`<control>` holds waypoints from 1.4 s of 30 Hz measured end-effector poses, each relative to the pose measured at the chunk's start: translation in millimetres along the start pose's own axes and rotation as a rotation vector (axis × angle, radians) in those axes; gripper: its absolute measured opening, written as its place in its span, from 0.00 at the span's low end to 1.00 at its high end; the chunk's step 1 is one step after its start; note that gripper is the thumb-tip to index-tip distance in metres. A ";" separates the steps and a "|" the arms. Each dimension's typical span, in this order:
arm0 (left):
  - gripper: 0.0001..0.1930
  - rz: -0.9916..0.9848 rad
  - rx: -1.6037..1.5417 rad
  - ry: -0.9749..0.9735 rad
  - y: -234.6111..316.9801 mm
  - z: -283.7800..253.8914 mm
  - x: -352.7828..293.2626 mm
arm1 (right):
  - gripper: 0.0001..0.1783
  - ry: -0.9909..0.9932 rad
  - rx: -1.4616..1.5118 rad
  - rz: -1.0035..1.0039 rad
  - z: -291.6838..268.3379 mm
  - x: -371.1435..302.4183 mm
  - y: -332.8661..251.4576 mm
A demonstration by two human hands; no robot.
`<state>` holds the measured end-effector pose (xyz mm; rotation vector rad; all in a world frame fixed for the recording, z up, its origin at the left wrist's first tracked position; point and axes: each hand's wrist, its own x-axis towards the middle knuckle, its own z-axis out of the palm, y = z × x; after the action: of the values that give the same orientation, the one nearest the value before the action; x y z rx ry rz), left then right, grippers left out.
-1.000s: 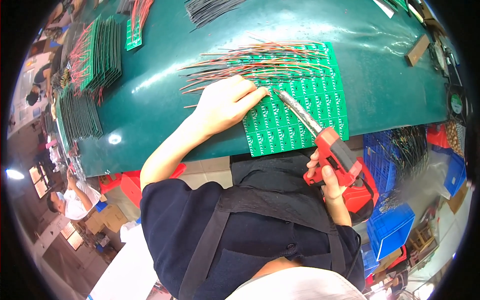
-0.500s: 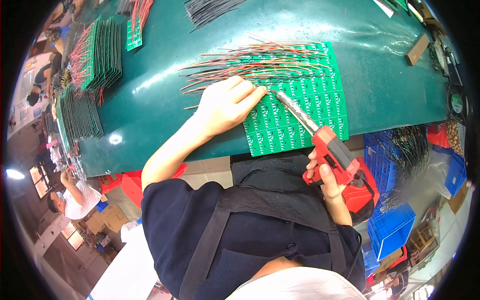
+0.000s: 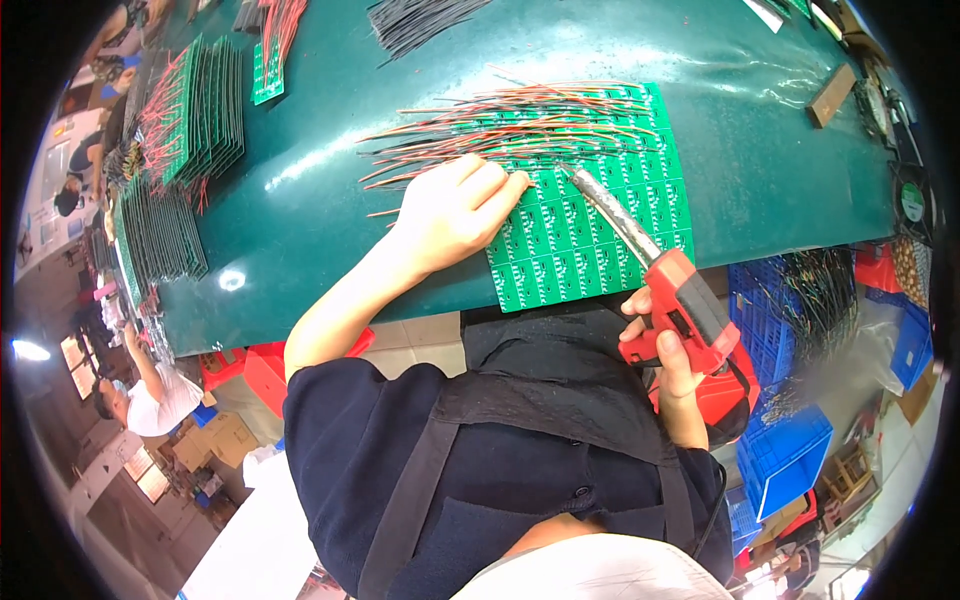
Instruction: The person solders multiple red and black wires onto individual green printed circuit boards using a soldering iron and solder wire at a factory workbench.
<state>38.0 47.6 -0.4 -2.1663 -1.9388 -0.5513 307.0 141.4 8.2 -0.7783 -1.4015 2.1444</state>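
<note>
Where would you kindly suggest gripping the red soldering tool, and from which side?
By its red body, from the near right: that end is thick and lies toward the person, where the right hand holds it. The slim metal barrel points away over the green board and may be hot.

The person's bare left forearm [image 3: 355, 290] slants forward and inward, the wrist [image 3: 405, 250] nearly straight. The left hand [image 3: 455, 205] is held back upward, its fingers [image 3: 487, 182] bent close together and pointing rightward; from where I'm standing I can't quite make out how the tips meet. The right forearm [image 3: 686, 425] is tucked in close, looking short, and the right hand [image 3: 677, 375] sits nearer the torso, fingers curled in a grip, thumb [image 3: 669, 345] pointing forward.
</note>
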 end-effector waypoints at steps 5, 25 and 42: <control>0.13 -0.010 -0.005 -0.019 1.2 -0.9 0.3 | 0.27 0.020 -0.082 -0.009 -6.2 0.5 -13.8; 0.09 -0.105 -0.124 -0.054 3.7 -26.4 14.6 | 0.29 -0.056 0.096 -0.023 -22.6 -4.3 10.8; 0.08 -0.003 -0.097 0.019 0.4 7.5 20.2 | 0.22 0.007 0.077 0.055 -17.1 -5.7 15.2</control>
<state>41.1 68.9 0.6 -2.2072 -1.9441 -0.6776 321.6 143.4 -10.1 -0.8030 -1.2995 2.2211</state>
